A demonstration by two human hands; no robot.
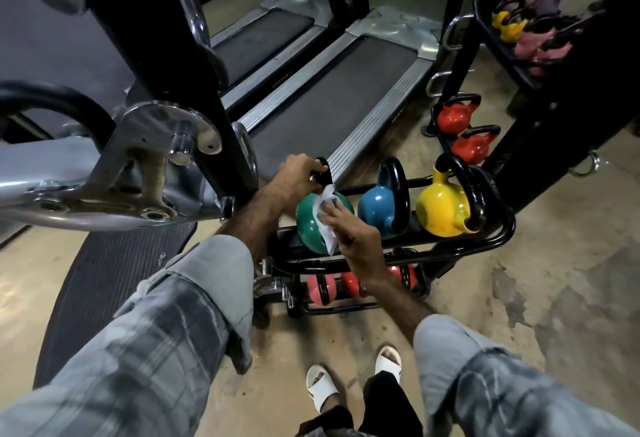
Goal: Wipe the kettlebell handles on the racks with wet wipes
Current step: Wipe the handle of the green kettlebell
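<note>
A green kettlebell [306,220] sits at the left end of the top shelf of a low black rack [498,239]. My left hand [298,175] is closed around its black handle [323,173]. My right hand [349,232] presses a white wet wipe [327,218] against the green body, just below the handle. To the right on the same shelf stand a blue kettlebell [375,208] and a yellow kettlebell [440,209], both with black handles. Red kettlebells [320,289] lie on the lower shelf, partly hidden by my right wrist.
A chrome and black machine frame [149,145] crowds the left. Two treadmills [332,97] lie behind the rack. Two red kettlebells [457,118] sit on another rack at the right, and a mirror [519,31] reflects more. Concrete floor [536,298] lies to the right.
</note>
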